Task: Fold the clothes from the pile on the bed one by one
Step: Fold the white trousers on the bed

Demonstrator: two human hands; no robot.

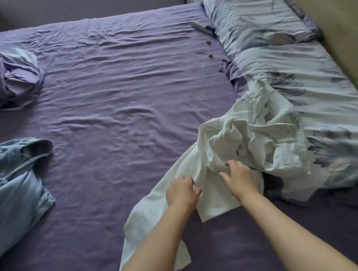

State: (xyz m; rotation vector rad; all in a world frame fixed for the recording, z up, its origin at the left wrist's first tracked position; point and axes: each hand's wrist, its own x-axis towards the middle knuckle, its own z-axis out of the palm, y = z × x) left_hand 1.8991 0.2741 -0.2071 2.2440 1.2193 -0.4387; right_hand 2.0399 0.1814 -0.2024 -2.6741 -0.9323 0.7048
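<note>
At the far left edge of the purple bed sheet (113, 101) lies a crumpled lilac garment (9, 78), and nearer along the same edge a pale blue garment (13, 187) with a gathered waistband, both well apart from the hands. Toward the middle, the left hand (182, 192) rests on the near strip of the white garment (245, 143), its fingers curled into the cloth; whether they truly pinch it cannot be told. Just beside it, the right hand (240, 176) lies on the same garment with fingers loosely spread, tips touching the rumpled folds. The white garment lies on the right half of the bed, its long axis running from the near centre up and away to the right, bunched in the middle with one flat tail pointing back toward the person. Its far end lies against the flowered pillows (272, 25), which line the right side. A dark remote (204, 30) and small trinkets (209, 49) sit by the upper pillow.
</note>
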